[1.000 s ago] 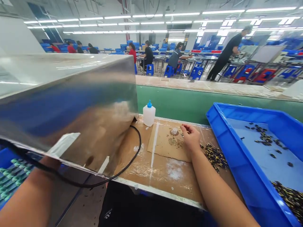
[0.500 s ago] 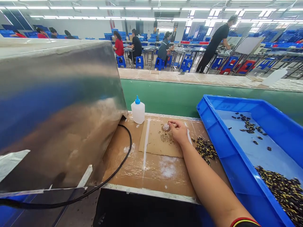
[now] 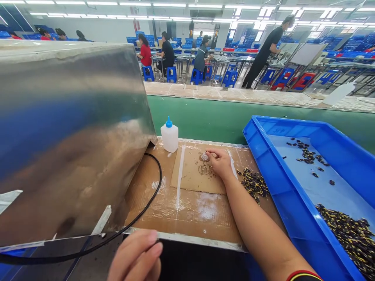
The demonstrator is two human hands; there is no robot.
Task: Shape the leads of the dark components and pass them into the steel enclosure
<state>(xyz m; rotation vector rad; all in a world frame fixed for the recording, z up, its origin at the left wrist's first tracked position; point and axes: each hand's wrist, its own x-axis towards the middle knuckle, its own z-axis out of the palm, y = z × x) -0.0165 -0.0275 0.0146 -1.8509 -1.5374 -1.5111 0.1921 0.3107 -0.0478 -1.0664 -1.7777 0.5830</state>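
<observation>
My right hand (image 3: 220,162) reaches over a cardboard sheet (image 3: 190,181), thumb and fingers pinched at a small clear round piece (image 3: 204,157). What sits between these fingertips is too small to make out. My left hand (image 3: 135,255) is low in the view, in front of the bench's near edge, its fingers curled together. Whatever it may hold is hidden. Beside my right forearm lies a pile of small black-and-yellow parts (image 3: 254,182). A translucent bottle (image 3: 169,137) with a blue nozzle cap stands upright behind the cardboard's left side.
A blue tray (image 3: 288,187) at the right holds many more black-and-yellow parts. A large metal housing (image 3: 73,136) fills the left, with a black cable (image 3: 155,191) curving in front. Beyond the green belt (image 3: 199,117), several people work at tables.
My left hand has come into view at the bottom. My right hand keeps its pinch at the clear round piece, almost unmoved. The camera view has shifted slightly.
</observation>
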